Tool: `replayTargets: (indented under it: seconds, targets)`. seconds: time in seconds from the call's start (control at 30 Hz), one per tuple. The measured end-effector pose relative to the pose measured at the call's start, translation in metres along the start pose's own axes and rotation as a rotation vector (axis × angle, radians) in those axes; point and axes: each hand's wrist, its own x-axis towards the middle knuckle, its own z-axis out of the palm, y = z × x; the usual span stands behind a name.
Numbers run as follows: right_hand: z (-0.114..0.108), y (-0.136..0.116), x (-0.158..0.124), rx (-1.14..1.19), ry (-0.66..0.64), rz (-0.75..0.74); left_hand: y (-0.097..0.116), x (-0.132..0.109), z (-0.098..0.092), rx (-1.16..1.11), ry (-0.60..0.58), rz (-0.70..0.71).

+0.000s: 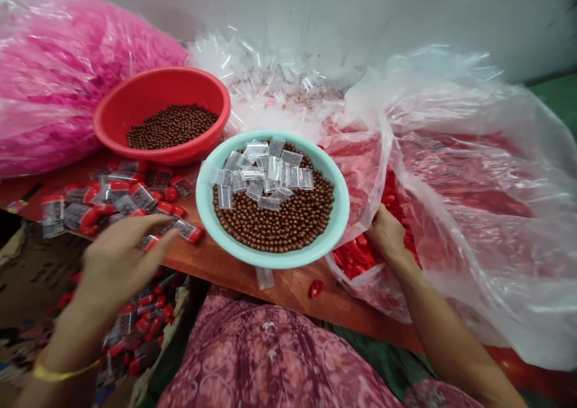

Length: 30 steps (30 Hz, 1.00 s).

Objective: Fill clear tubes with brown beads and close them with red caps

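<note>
My left hand (130, 252), blurred by motion, has its thumb and fingers apart with nothing seen between them. It hovers at the front of a pile of small clear containers with red caps (130, 197). My right hand (386, 232) is curled closed at the mouth of a clear plastic bag (460, 216) of red caps (354, 258); its fingertips are hidden. Between my hands stands a light blue basin (274, 261) of small brown balls (270, 228), with several clear empty containers (270, 167) lying on top. One loose red cap (316, 288) lies in front of the bag.
A red basin (157, 77) of brown balls stands behind left, beside a bag of pink pieces (67, 77). Clear pieces (279, 83) lie heaped against the wall (315, 11). Below the table edge, more red-capped containers (139, 330) lie in a cardboard box (175, 330).
</note>
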Motion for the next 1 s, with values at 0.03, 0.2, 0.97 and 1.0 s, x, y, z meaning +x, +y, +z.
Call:
replayTargets:
  seconds: [0.03, 0.2, 0.97, 1.0]
  targets:
    - [0.002, 0.003, 0.000, 0.032, 0.004, 0.012, 0.024, 0.018, 0.003, -0.036, -0.045, 0.152]
    - [0.003, 0.017, -0.001, 0.304, 0.174, 0.083, 0.103, 0.090, 0.044, 0.080, -0.377, 0.525]
    - [-0.084, -0.098, 0.007, 0.960, 0.206, -0.360, 0.154, 0.137, 0.085, -0.214, -0.773, 0.141]
    - [-0.082, -0.105, 0.014, 0.922, 0.177, -0.397, 0.156, 0.140, 0.090, -0.243, -0.762, 0.118]
